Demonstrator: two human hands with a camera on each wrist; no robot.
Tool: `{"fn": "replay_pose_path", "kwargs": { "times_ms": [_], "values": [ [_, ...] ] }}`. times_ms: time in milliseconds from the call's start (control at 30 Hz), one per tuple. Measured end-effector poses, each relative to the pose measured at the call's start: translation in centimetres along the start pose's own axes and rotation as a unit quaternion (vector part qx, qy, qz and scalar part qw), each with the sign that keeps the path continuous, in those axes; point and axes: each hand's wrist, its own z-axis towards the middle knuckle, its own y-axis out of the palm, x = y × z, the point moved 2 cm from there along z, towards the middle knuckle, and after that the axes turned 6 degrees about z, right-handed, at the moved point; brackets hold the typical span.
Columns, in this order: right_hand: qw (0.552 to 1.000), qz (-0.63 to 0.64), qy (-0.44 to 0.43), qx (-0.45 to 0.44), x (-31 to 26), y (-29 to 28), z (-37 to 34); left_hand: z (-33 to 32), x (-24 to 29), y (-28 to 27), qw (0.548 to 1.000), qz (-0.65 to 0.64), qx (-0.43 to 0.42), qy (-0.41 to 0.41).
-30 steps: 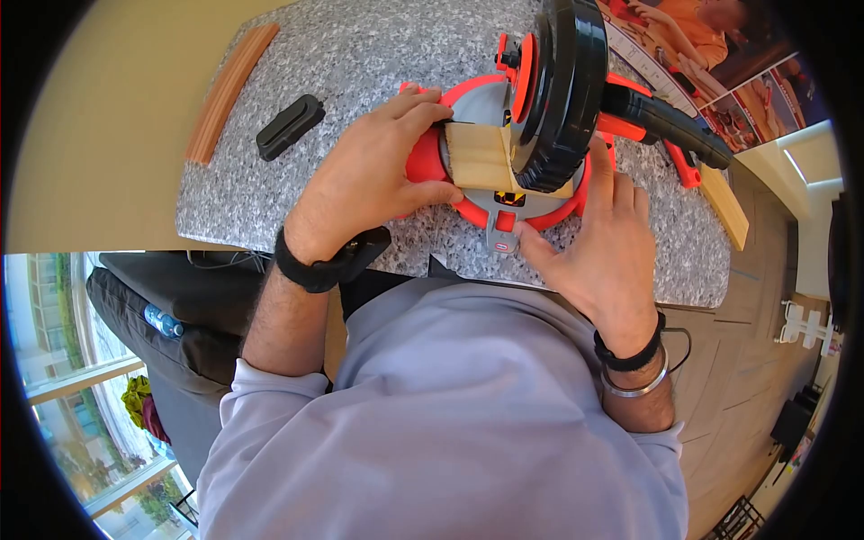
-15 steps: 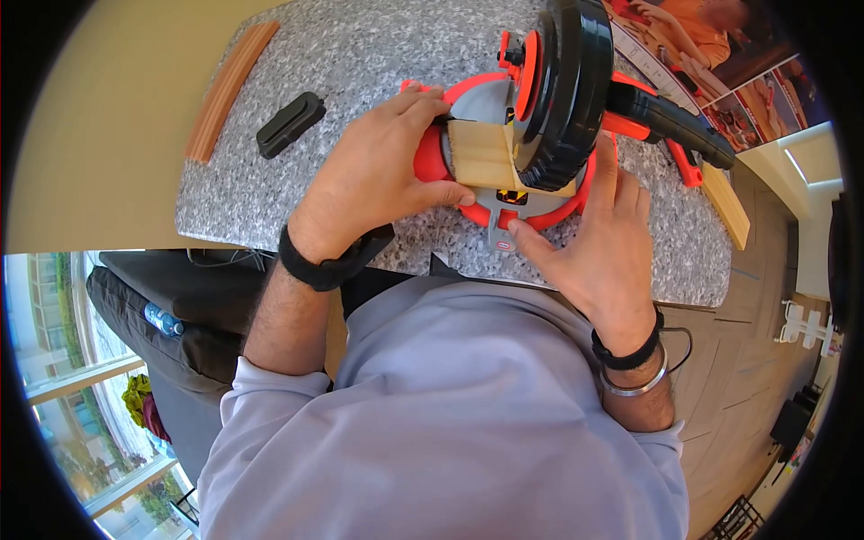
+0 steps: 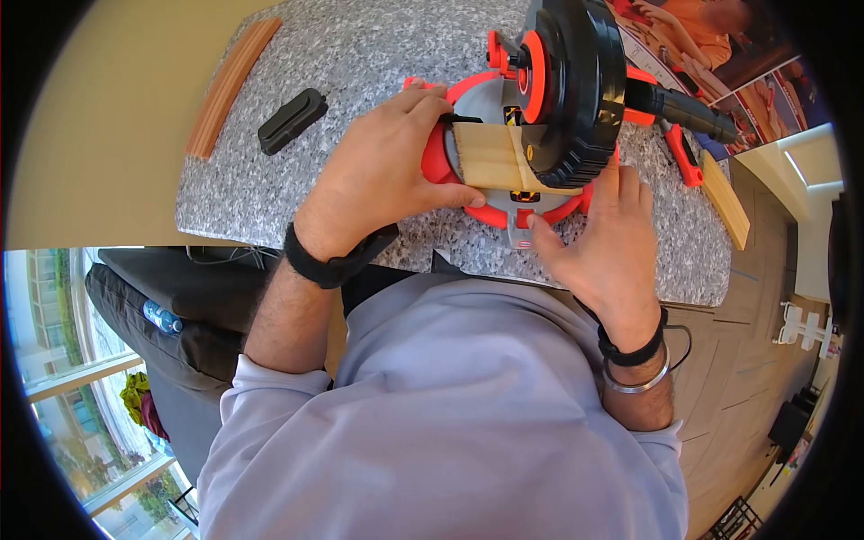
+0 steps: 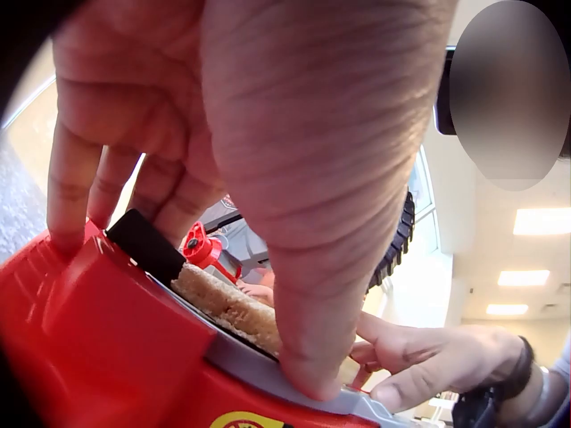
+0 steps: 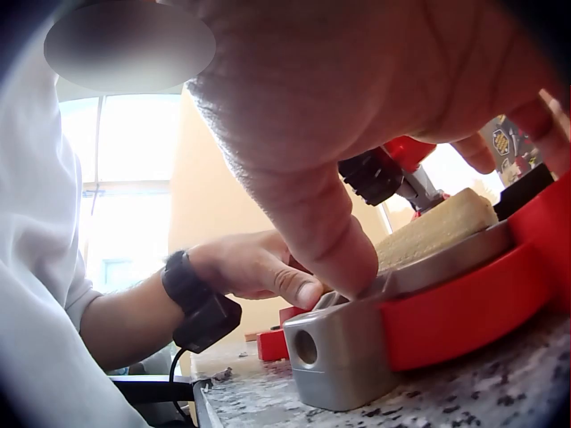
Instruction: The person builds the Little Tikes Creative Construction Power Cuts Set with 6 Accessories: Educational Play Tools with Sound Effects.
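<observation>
Left hand (image 3: pixel 382 171) spread wide, the person had it bridged over one end of a toy-like chop saw's red base (image 3: pixel 489 214), its thumb stretched along the near side and its fingers reaching to the far side. As far as I could see, it touched the saw without closing round anything. Right hand (image 3: pixel 612 234) was loosely spread too, with the tip of its thumb against the grey tab (image 3: pixel 522 239) at the front and its fingers extended up along the base's right side. I could not tell how firmly those fingertips pressed.

Between the two hands lay a pale wooden piece (image 3: pixel 490 155), flat across the saw's grey turntable (image 3: pixel 486 103), its right part tucked under the black saw head (image 3: pixel 585 99). A yellow-and-black sticker (image 3: pixel 525 196) showed just on the near side of the wood.

All of it stood on a speckled countertop (image 3: pixel 378 54). Off to the person's left I noticed a small dark case (image 3: pixel 292 120) and, farther out by the edge, a reddish-brown strip (image 3: pixel 232 88). Over on the right, beyond the saw, were a red-handled tool (image 3: pixel 684 155) and a pale wooden strip (image 3: pixel 724 202) beside it.
</observation>
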Motion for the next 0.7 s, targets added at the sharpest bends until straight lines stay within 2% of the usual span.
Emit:
{"fn": "replay_pose_path", "kwargs": {
  "times_ms": [433,700],
  "values": [
    [0.999,0.039,-0.018,-0.020,2.0,-1.4,0.5,0.2,0.0,-0.1,1.000,-0.005,-0.008,-0.013],
    [0.999,0.018,-0.022,-0.015,1.7,-1.3,0.5,0.3,0.0,-0.1,1.000,0.004,-0.012,-0.012]
  ]
}}
